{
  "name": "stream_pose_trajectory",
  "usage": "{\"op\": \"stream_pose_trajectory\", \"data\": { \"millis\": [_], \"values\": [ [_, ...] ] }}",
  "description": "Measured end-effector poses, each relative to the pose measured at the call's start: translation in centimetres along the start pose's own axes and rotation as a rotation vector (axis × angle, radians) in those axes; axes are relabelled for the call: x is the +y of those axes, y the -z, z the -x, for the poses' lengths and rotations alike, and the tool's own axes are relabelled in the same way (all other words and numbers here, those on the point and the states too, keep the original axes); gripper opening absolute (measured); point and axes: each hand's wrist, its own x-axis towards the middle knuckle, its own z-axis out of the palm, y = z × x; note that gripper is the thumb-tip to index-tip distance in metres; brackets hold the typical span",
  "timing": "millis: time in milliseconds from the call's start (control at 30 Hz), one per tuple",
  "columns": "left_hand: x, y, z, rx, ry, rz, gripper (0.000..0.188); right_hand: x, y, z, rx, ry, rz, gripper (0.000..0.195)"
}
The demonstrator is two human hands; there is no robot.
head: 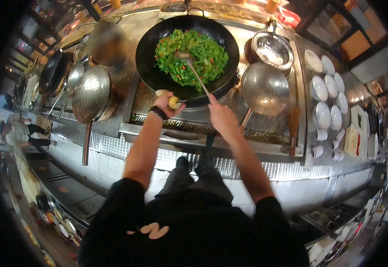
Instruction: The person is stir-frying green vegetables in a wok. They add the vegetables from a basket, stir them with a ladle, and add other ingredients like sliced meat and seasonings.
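A large black wok (145, 66) holds chopped leafy greens (210, 56) mixed with bits of red pepper. My left hand (169, 104) grips a pale yellowish cloth (174, 102) at the wok's near rim; whatever part of the wok lies under the cloth is hidden. In my right hand (222, 116) is the handle of a long metal ladle (197, 75). The ladle's bowl rests among the greens and is partly covered by them.
Right of the wok sit a perforated strainer (264, 88), a metal basin (272, 50) and a bamboo wok brush (293, 126). Several white bowls (322, 115) stand farther right. Another perforated strainer (92, 90) is at left, its handle (87, 147) overhanging the counter. Two people (23, 130) are far left.
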Motion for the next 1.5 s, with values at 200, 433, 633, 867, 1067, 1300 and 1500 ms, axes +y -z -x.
{"op": "stream_pose_trajectory", "data": {
  "millis": [200,433,633,867,1067,1300,1500],
  "values": [
    [-4.5,-3.0,5.8,-0.192,0.088,0.223,0.017,0.2,12.3,2.3,-0.085,-0.079,0.416,0.038],
    [-5.1,-0.2,4.5,-0.088,-0.050,0.108,0.024,0.0,6.9,2.8,-0.037,0.208,0.234,0.039],
    [-2.2,0.8,7.9,-0.254,0.038,0.064,0.022,-3.1,12.2,2.9,-0.103,0.038,0.575,0.043],
    [-7.1,6.5,11.0,-0.224,0.062,0.074,0.017,-6.5,7.8,3.2,0.104,0.169,0.432,0.044],
    [1.3,3.2,8.6,-0.433,0.161,0.184,0.028,-12.8,16.6,9.5,-0.492,-0.051,0.381,0.046],
    [-9.7,8.3,7.2,-0.111,-0.056,-0.046,0.011,-9.4,-0.6,7.9,0.057,-0.089,0.684,0.053],
    [0.2,5.0,14.4,-0.134,0.187,0.252,0.018,-13.9,11.0,11.3,-0.100,0.018,0.515,0.051]
  ]
}}
